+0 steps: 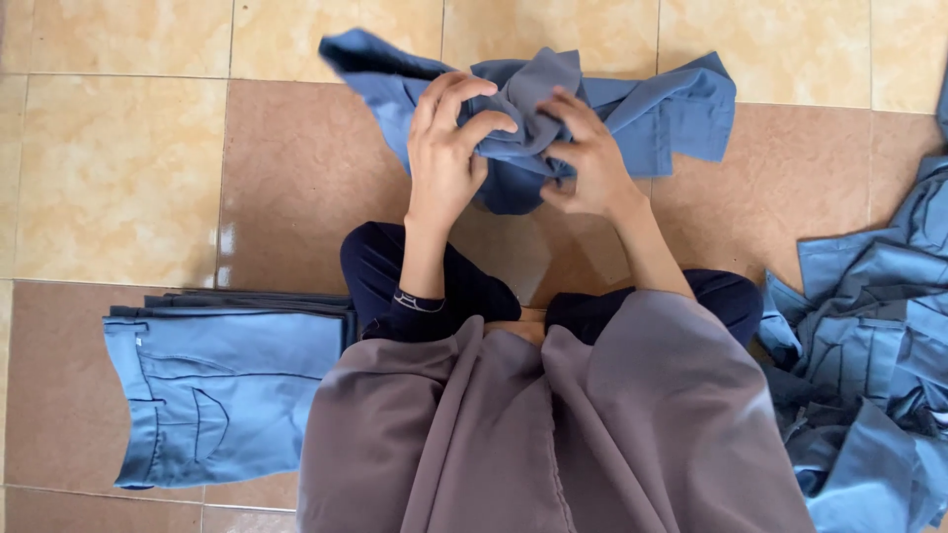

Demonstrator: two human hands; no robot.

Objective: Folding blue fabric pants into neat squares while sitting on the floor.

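Fingers (472, 126) in bunched blue trousers (652, 109) — both hands.

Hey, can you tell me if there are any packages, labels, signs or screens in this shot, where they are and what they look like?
None show: only blue garments, one bunched garment in the left hand and right hand, a folded stack, a loose pile, on the tiled floor.

No packages, labels, signs, screens — none visible.
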